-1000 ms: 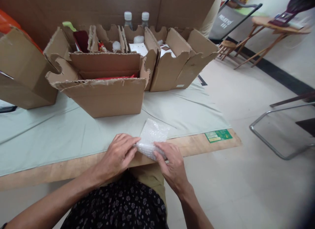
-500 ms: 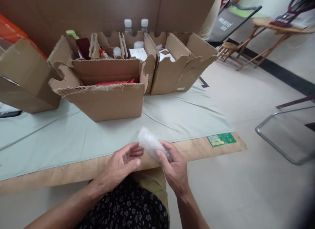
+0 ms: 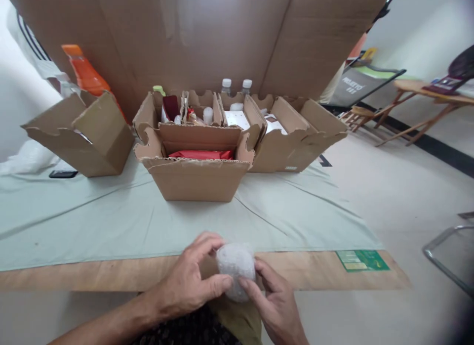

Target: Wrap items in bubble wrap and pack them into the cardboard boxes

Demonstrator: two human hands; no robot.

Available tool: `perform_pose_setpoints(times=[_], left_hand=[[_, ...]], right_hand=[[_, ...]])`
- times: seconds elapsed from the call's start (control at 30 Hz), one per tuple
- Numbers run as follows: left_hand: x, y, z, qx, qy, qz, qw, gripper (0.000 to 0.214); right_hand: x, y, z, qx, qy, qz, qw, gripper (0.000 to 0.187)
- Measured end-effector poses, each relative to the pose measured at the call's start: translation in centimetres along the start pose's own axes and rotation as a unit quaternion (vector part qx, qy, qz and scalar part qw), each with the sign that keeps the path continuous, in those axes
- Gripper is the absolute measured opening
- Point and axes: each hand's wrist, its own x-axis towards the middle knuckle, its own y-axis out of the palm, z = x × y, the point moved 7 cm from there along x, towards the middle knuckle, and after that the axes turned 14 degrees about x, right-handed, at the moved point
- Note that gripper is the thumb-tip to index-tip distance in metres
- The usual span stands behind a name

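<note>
Over the table's front edge I hold a bubble-wrapped bundle point(image 3: 236, 266), whitish and rounded, with its contents hidden. My left hand point(image 3: 192, 276) is curved around its left side, thumb and fingers on the wrap. From the right, my right hand point(image 3: 276, 298) grips it between thumb and fingers. Beyond the hands stands an open cardboard box point(image 3: 198, 182) with a red package point(image 3: 202, 154) inside.
Behind it, a row of cardboard boxes point(image 3: 281, 150) holds wrapped items and white cards. Two clear bottles point(image 3: 226, 85) rise behind. At left are another box point(image 3: 107, 142), an orange bottle point(image 3: 87, 73) and a dark phone-like object point(image 3: 62, 174). Pale green cloth point(image 3: 111, 221) covers the table.
My left hand has come onto the bundle, which was in the right hand alone. The bundle has turned more upright. The view has shifted up and to the left.
</note>
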Motion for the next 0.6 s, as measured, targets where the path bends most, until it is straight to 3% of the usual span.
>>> perform_pose_setpoints(times=[0.03, 0.07, 0.13, 0.2, 0.23, 0.33, 0.47, 0.6], left_hand=[[0.6, -2.5, -0.9, 0.099, 0.061, -0.073, 0.991, 0.043], [1.2, -5.2, -1.8, 0.197, 0.116, -0.153, 0.961, 0.053], [2.4, -9.9, -3.1, 0.356, 0.174, -0.285, 0.873, 0.062], [3.8, -13.2, -3.2, 0.446, 0.171, -0.33, 0.814, 0.055], [4.4, -14.0, -3.1, 0.468, 0.17, -0.327, 0.803, 0.046], [4.6, -14.1, -2.1, 0.478, 0.185, -0.285, 0.81, 0.024], [2.8, -12.6, -0.3, 0.459, 0.169, -0.289, 0.823, 0.031], [2.0, -12.0, 0.8, 0.434, 0.161, -0.297, 0.835, 0.029]], right_hand=[[0.3, -0.4, 0.1, -0.008, 0.003, -0.019, 1.0, 0.018], [0.5, -0.9, 0.1, -0.02, 0.002, -0.042, 0.999, 0.018], [0.9, -2.3, 0.5, -0.056, -0.009, -0.075, 0.996, 0.02], [1.3, -3.7, 1.1, -0.102, -0.03, -0.088, 0.99, 0.021], [1.5, -4.4, 1.7, -0.124, -0.049, -0.099, 0.986, 0.022], [2.2, -6.8, 3.7, -0.176, -0.089, -0.151, 0.969, 0.023], [4.4, -8.9, 8.4, -0.223, -0.132, -0.236, 0.937, 0.027], [9.6, -5.9, 14.1, -0.241, -0.215, -0.183, 0.929, 0.027]])
